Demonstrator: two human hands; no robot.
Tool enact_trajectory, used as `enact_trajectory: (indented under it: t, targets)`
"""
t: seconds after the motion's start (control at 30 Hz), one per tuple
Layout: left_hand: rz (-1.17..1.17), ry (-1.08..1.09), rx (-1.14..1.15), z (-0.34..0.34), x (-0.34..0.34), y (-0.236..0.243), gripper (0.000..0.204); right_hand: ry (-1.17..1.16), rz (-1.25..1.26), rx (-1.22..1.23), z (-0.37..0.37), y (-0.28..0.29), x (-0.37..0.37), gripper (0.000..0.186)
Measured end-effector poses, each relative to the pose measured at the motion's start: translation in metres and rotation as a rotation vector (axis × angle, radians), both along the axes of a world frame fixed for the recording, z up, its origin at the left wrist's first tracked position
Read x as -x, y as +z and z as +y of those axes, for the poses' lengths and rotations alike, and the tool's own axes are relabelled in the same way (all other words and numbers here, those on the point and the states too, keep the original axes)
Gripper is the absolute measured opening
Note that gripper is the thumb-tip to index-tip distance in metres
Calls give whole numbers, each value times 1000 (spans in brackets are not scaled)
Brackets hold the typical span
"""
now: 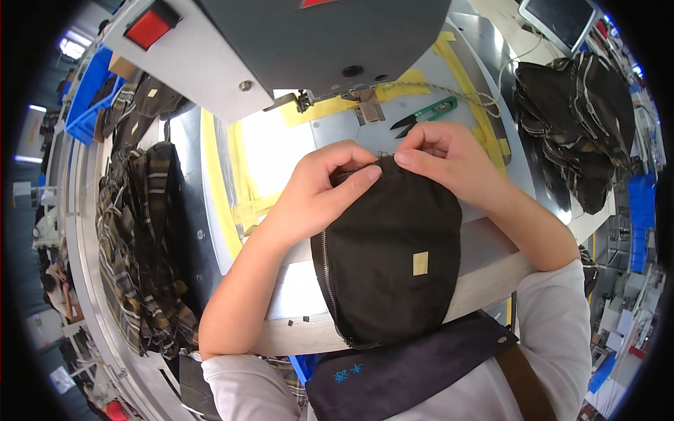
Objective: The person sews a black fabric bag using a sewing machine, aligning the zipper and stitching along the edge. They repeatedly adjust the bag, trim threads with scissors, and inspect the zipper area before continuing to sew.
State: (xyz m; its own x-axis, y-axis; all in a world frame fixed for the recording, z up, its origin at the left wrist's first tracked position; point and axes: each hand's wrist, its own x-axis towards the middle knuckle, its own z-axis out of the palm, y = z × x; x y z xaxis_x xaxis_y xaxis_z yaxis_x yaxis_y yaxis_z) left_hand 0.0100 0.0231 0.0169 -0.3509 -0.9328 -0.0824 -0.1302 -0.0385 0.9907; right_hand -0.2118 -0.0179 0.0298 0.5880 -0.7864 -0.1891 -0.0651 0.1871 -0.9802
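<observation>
On the table (277,338), before the sewing machine head (330,45), a dark zippered fabric piece (382,238) is spread; its far edge is pinched by the left hand (324,188) and right hand (449,165), thumbs closed to fingers. If pushed forward, it could be nicked by the parted-blade thread snips (434,110).

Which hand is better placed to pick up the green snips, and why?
Likely the right hand: the snips lie just beyond it, handle toward the right. The left hand is farther off. Both hold the upper edge of the black cloth, so the right would first have to let go.
</observation>
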Motion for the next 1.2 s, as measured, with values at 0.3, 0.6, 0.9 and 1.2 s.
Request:
enact_trajectory:
  t: [0.3,0.6,0.9,1.2]
  targets:
    - [27,-16,61,2,1,-2,13,28,32,21,2,0,-1,13]
    - [50,-12,73,2,2,-3,12,-3,-16,-33,3,0,-3,12]
    - [0,-15,109,2,3,2,14,-21,-39,-73,-1,-2,0,17]
    - [-38,-19,75,6,1,4,10,-31,-66,-109,1,-5,-2,16]
